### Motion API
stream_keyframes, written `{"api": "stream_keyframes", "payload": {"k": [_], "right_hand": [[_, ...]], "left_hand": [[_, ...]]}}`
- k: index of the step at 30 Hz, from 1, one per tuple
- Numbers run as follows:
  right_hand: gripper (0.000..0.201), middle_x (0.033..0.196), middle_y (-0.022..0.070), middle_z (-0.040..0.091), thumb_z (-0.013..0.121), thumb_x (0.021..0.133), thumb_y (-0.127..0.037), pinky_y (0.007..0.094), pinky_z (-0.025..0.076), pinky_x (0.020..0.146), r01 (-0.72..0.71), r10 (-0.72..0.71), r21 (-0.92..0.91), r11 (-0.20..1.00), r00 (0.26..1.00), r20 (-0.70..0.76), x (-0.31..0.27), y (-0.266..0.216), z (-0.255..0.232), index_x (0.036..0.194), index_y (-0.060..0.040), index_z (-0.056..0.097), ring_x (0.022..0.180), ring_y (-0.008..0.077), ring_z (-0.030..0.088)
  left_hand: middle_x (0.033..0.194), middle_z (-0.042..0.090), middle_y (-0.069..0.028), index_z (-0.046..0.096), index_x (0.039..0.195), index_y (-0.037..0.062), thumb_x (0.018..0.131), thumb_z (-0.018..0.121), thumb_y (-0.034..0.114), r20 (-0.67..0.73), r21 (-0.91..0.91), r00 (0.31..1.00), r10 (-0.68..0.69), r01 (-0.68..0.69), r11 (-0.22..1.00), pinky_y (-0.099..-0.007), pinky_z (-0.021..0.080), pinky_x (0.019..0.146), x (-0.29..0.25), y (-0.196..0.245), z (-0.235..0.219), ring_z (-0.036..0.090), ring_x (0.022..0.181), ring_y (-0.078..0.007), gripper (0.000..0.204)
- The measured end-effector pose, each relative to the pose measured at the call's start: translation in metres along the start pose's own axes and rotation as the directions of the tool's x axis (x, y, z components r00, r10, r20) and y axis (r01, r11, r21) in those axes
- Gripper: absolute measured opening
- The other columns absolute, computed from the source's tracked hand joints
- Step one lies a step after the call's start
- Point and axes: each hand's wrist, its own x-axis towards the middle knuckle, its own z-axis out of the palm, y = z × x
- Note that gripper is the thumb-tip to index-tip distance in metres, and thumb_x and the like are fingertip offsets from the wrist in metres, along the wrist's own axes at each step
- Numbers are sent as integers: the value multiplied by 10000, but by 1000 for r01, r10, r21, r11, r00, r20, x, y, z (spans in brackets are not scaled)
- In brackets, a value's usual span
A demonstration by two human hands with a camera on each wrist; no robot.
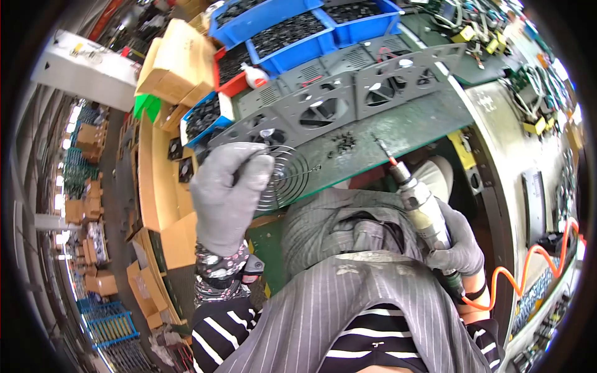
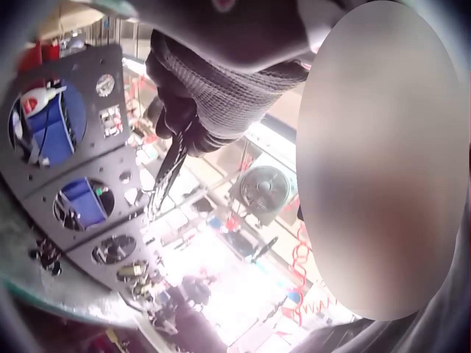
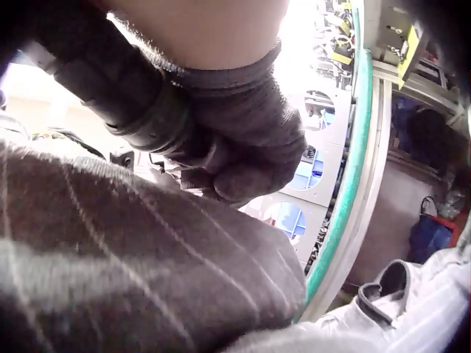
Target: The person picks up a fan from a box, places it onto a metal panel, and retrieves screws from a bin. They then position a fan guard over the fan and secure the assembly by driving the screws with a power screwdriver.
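Note:
In the head view my grey-gloved left hand (image 1: 225, 196) pinches a round black wire fan guard (image 1: 288, 176) between thumb and fingers, over the bench's front edge. The left wrist view shows this guard (image 2: 171, 170) nearly edge-on below the gloved fingers. My right hand (image 1: 460, 242), gloved too, grips a power screwdriver (image 1: 424, 211) at my lap, its bit pointing up toward the bench. In the right wrist view the fingers wrap the dark tool body (image 3: 118, 92). A grey metal panel (image 1: 352, 102) with several round fan cutouts stands upright on the bench, beyond both hands.
Small dark screws (image 1: 344, 144) lie in a pile before the panel. Behind it stand blue bins (image 1: 292, 53) of black parts and a red bin (image 1: 231, 84). Cardboard boxes (image 1: 180, 62) are at left. An orange coiled hose (image 1: 516, 273) runs right from the screwdriver.

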Motion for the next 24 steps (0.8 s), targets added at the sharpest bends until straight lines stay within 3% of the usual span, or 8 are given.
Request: {"api": "stream_keyframes", "payload": {"k": [2, 3, 4, 6, 10, 16, 22, 24], "right_hand": [[946, 1081, 109, 598, 801, 549, -256, 268, 446, 846, 41, -43, 44, 998, 998, 53, 3, -3, 2, 1338, 94, 413, 931, 151, 578], [941, 1129, 129, 593, 797, 563, -259, 296, 430, 911, 172, -172, 6, 985, 982, 79, 6, -3, -3, 1344, 93, 408, 1019, 184, 565], [936, 1168, 149, 585, 786, 591, -286, 308, 430, 927, 177, -173, -26, 984, 979, 109, 5, -2, -14, 1355, 89, 396, 1046, 193, 564], [918, 1157, 151, 591, 769, 623, -312, 311, 431, 928, 234, -223, -169, 957, 971, 84, 4, -5, -34, 1360, 83, 390, 1036, 188, 566], [858, 1113, 136, 599, 733, 673, -253, 311, 441, 909, 229, -210, -255, 940, 973, 99, 10, -9, -50, 1392, 41, 368, 992, 185, 568], [768, 1082, 107, 600, 693, 714, -198, 308, 450, 876, 287, -286, -222, 932, 958, 37, 15, -10, -58, 1381, 26, 383, 954, 177, 563], [765, 981, 56, 580, 713, 705, -203, 271, 461, 792, 148, -148, -106, 983, 989, 2, 18, -14, -73, 1370, 16, 406, 863, 127, 538], [785, 931, 35, 575, 736, 682, -216, 250, 461, 760, 149, -154, -90, 985, 986, -57, 20, -20, -76, 1362, 12, 417, 829, 98, 535]], "left_hand": [[852, 679, -79, 694, 908, 52, 801, 734, 109, 27, 192, 986, 163, -165, 967, -284, 518, 674, 5, 6, 24, 655, 739, -172, 127], [867, 682, -89, 690, 888, 67, 792, 738, 129, 80, 207, 975, 207, -220, 953, -311, 528, 679, 13, 12, 41, 670, 766, -218, 124], [876, 686, -80, 688, 886, 82, 794, 732, 164, 131, 237, 948, 291, -315, 919, -320, 530, 668, 22, 12, 60, 672, 757, -239, 131], [864, 681, -92, 691, 902, 52, 794, 730, 125, 189, 274, 921, 340, -382, 883, -307, 521, 665, 38, 25, 95, 669, 740, -210, 136], [881, 684, -96, 692, 890, 68, 802, 716, 163, 283, 343, 907, 311, -398, 851, -329, 526, 672, 56, 45, 121, 674, 759, -247, 131], [884, 684, -97, 696, 895, 76, 814, 695, 182, 364, 342, 879, 308, -434, 833, -337, 529, 677, 69, 58, 142, 672, 766, -262, 134], [919, 682, -103, 705, 920, 69, 824, 679, 178, 455, 296, 813, 363, -522, 800, -341, 531, 692, 80, 63, 159, 671, 779, -272, 147], [965, 677, -107, 684, 1031, 82, 837, 645, 147, 515, 285, 773, 370, -561, 777, -351, 533, 695, 87, 63, 165, 673, 795, -278, 209]]}}
